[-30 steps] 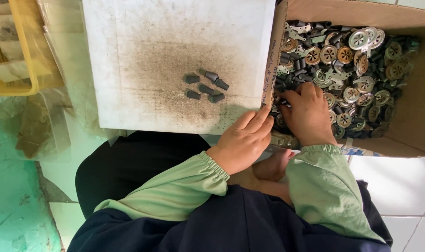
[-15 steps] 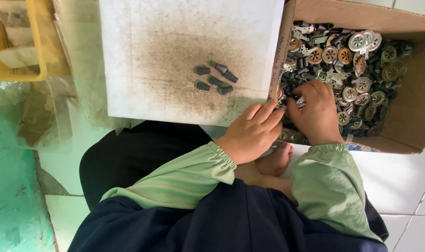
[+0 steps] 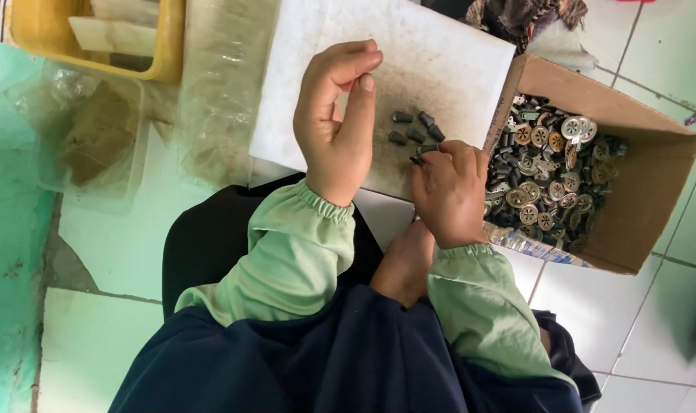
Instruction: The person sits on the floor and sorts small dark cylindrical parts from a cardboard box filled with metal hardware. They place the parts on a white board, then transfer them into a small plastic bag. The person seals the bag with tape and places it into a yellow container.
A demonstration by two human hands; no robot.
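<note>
Left hand lifted over white board, fingers curled loosely, right hand pinching dark piece, brown box right

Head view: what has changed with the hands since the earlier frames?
The left hand has lifted off the box edge and now hangs over the white board. The right hand has left the cardboard box and pinches a small dark piece by the dark pieces. Board and box unchanged.

The right hand hides whatever small dark piece it perhaps pinches; fingertips unseen.
</note>
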